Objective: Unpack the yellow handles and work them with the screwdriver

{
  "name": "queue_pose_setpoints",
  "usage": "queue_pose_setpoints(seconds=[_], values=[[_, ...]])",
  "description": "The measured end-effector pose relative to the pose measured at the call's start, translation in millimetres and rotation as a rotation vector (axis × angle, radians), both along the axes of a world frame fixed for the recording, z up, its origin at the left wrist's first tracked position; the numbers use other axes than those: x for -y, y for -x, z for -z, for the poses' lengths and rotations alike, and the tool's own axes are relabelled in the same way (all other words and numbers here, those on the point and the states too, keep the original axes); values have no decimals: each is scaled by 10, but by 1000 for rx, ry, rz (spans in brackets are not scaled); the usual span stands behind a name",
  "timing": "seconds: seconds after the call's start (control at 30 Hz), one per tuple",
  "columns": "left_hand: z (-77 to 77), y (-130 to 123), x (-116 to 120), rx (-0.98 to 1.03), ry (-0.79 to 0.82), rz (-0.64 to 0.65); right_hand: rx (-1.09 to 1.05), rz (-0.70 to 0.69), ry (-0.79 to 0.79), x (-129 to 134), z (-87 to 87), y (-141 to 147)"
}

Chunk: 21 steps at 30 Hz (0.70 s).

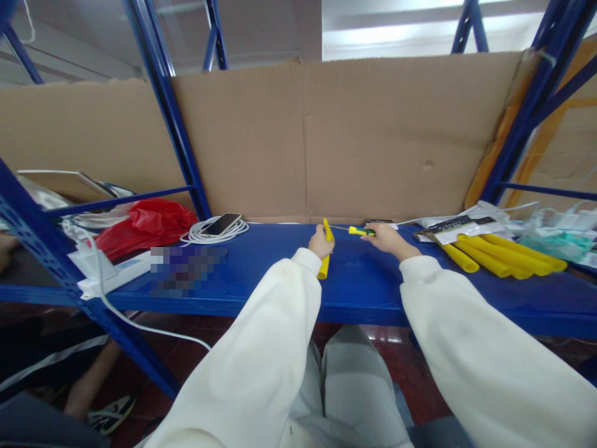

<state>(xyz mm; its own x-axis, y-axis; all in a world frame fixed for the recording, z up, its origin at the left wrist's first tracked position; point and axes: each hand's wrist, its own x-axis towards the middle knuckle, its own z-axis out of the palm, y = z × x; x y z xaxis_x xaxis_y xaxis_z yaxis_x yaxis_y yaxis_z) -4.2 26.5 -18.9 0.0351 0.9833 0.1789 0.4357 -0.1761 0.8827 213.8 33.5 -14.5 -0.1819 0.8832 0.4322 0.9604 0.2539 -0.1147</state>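
Note:
My left hand point(319, 241) is closed around a yellow tube point(324, 267), which stands out above and below the fingers over the blue shelf. In my right hand point(386, 239) is a screwdriver point(356, 231) with a yellow and green handle. Its thin shaft points left at the upper part of the tube; whether the tip touches it I cannot tell. Several more yellow tubes point(504, 258) lie in a pile to the right of my right hand, partly under packaging with black labels point(459, 227).
The blue shelf point(280, 267) is backed by cardboard point(373, 137). To the left lie a coiled white cable point(198, 231), a phone point(222, 224), a red plastic bag point(149, 224) and a white power strip point(121, 274). Blue posts point(168, 112) frame the shelf. Another person's leg point(93, 379) is at lower left.

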Motion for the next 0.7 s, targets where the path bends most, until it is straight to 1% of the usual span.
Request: queue_pose_setpoints(seconds=[0.2,0.47,0.7], values=[[-16,-3,22,-1,2,-20,3,-2,10,27,-20,31],[-35,-7,65,-31,-6,-16,-6,3,17,24,-25,46],[-33,-4,32,-171,12,46,10,4,-4,-22,21,7]])
